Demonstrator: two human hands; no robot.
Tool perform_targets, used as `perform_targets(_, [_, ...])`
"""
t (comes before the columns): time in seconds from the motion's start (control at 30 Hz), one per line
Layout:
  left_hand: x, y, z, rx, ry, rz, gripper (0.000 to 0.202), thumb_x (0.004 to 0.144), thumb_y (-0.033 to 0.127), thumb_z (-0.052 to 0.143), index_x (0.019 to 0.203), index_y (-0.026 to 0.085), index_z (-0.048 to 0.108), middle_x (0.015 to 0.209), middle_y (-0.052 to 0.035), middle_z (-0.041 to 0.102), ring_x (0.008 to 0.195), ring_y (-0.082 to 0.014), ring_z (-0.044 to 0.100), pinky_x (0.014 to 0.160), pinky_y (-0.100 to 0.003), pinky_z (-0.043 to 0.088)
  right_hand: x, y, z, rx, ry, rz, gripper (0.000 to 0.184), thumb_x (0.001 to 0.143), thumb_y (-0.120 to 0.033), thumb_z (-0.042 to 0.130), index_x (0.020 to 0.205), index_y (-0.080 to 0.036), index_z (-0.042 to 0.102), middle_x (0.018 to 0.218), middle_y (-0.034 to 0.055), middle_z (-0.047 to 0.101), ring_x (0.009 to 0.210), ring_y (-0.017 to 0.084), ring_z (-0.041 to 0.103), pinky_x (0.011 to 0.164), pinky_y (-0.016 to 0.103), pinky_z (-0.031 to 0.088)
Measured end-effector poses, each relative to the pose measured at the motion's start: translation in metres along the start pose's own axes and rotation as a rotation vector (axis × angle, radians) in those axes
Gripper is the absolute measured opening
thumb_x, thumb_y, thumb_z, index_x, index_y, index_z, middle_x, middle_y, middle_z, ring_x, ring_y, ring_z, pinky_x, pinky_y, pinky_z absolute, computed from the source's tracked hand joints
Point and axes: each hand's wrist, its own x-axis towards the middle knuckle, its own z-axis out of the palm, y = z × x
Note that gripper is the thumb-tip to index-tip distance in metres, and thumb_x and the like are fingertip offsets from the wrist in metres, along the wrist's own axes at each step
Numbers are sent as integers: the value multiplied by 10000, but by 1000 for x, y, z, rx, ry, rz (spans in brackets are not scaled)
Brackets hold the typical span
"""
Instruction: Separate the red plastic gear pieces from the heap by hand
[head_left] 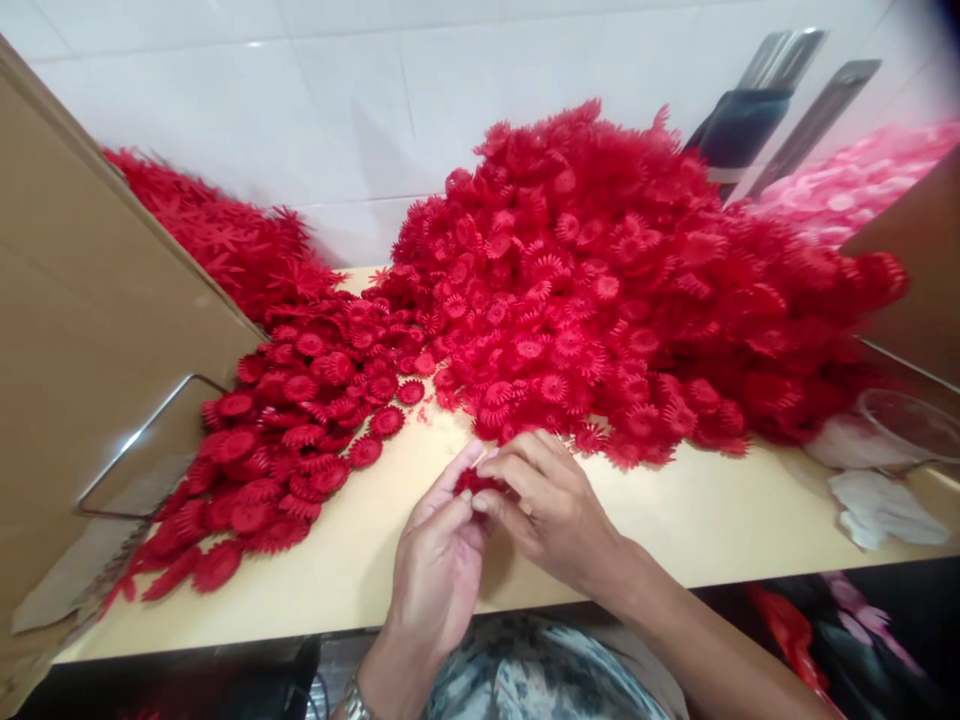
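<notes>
1. Pinched between the fingertips of both hands, a small red fringed piece sits in the head view at the meeting point of left hand and right hand; both are closed on it.
2. Neither hand is nearer the piece, since both touch it. Fingers cover much of it, so its long axis cannot be told.
3. Just beyond the grip, and spreading to its right, rises a large heap of red fringed pieces; the right hand is nearer to it. Left of the grip lies a pile of red discs, nearer the left hand.
4. Below the grip is the pale tabletop; well to its right lies a crumpled white cloth or tissue.
5. No brand, label or writing can be read.
</notes>
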Motion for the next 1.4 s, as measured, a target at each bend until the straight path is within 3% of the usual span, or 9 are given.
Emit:
perform_targets(0.2, [-2, 0, -7, 38, -57, -72, 343, 703, 49, 582, 1008, 161, 694, 976, -82, 699, 716, -81, 602, 662, -133, 479, -2, -1, 2, -50, -111, 40, 43, 815, -168, 532, 809, -148, 569, 763, 42, 545, 721, 168, 452, 669, 314, 360])
perform_targets(0.43, [1, -6, -13, 165, -72, -41, 296, 742, 240, 648, 1034, 231, 687, 1072, -70, 673, 1011, -191, 576, 851, -238, 451, -3, -2, 15, -27, 11, 32, 152, 822, -74, 401, 718, -159, 473, 682, 40, 482, 636, 153, 409, 567, 276, 329])
perform_targets(0.63, [6, -11, -18, 304, -48, 62, 258, 720, 283, 670, 950, 170, 701, 726, -63, 697, 562, -128, 580, 529, -215, 462, -9, -5, 18, 282, -67, 230, 145, 859, -142, 350, 731, -201, 384, 584, -7, 474, 529, 129, 453, 516, 249, 362])
perform_targets(0.77, [7, 0, -29, 395, 35, 45, 233, 692, 304, 682, 848, 131, 676, 566, -33, 633, 438, -119, 515, 388, -205, 385, -2, -6, -5, 501, -126, 432, 158, 896, -244, 338, 745, -215, 374, 552, -36, 475, 492, 110, 473, 472, 217, 375])
perform_targets(0.87, [5, 11, -30, 368, 101, 102, 231, 658, 282, 706, 824, 128, 661, 683, -56, 662, 484, -130, 546, 391, -209, 398, 19, 8, -35, 305, 44, 428, 155, 895, -266, 364, 768, -204, 427, 601, -27, 481, 530, 108, 472, 481, 216, 370])
perform_targets(1.03, [2, 19, -13, 257, 17, 18, 295, 665, 216, 700, 936, 111, 645, 806, -108, 684, 589, -167, 594, 466, -247, 470, 67, 60, -75, -433, 234, 212, 214, 868, -139, 365, 880, -140, 578, 775, 84, 602, 719, 185, 536, 679, 317, 420])
perform_targets(1.17, [4, 22, -1, 80, -66, -57, 241, 787, 212, 570, 991, 100, 632, 926, -145, 677, 803, -230, 640, 699, -336, 518, 74, 69, -79, -653, 198, 173, 201, 843, -138, 426, 882, -144, 622, 946, 136, 614, 923, 271, 509, 813, 428, 385])
perform_targets(1.27, [7, 20, 4, -36, -127, -139, 264, 848, 265, 484, 945, 85, 652, 914, -144, 670, 853, -235, 628, 767, -361, 501, 57, 41, -61, -392, 127, 80, 136, 850, -221, 493, 900, -183, 614, 899, 83, 614, 885, 224, 511, 809, 384, 398])
perform_targets(1.4, [9, 11, 6, -32, -95, -156, 297, 880, 276, 443, 912, 100, 680, 895, -102, 673, 707, -127, 595, 624, -216, 482, 29, 8, -23, -46, -218, 99, 237, 694, -295, 700, 853, -188, 563, 832, 36, 567, 787, 182, 482, 667, 297, 414])
